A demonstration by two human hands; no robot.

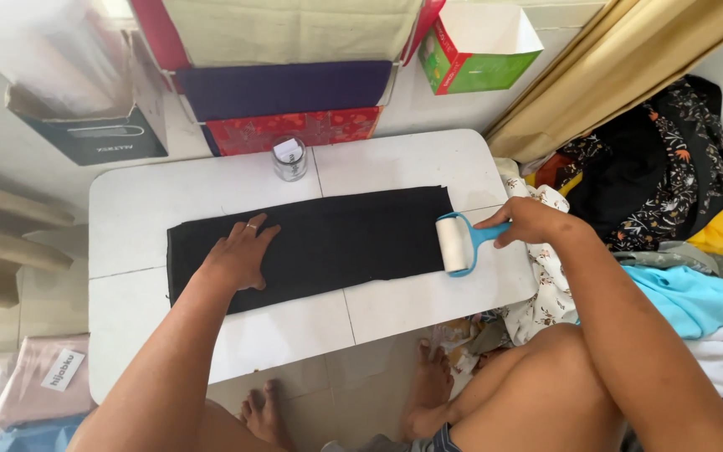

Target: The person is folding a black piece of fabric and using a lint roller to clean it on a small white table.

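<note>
Left hand [240,255] pins a long black cloth strip [328,238]; right hand [529,222] works a blue-handled lint roller [455,243].
Left fingers lie spread flat, gripping nothing, steadying the cloth on the white tabletop [395,163]; right fingers close round the handle, roller at the cloth's right end. Behind: grey paper bag [98,138], small labelled glass jar [289,159], green-and-red carton [470,50].

I'm seeing bare table [395,305] running along the near edge, open for passing. Far side, the glass jar [289,159] is blocking mid-edge. Clothes pile [654,192] is crowding the right end.
</note>
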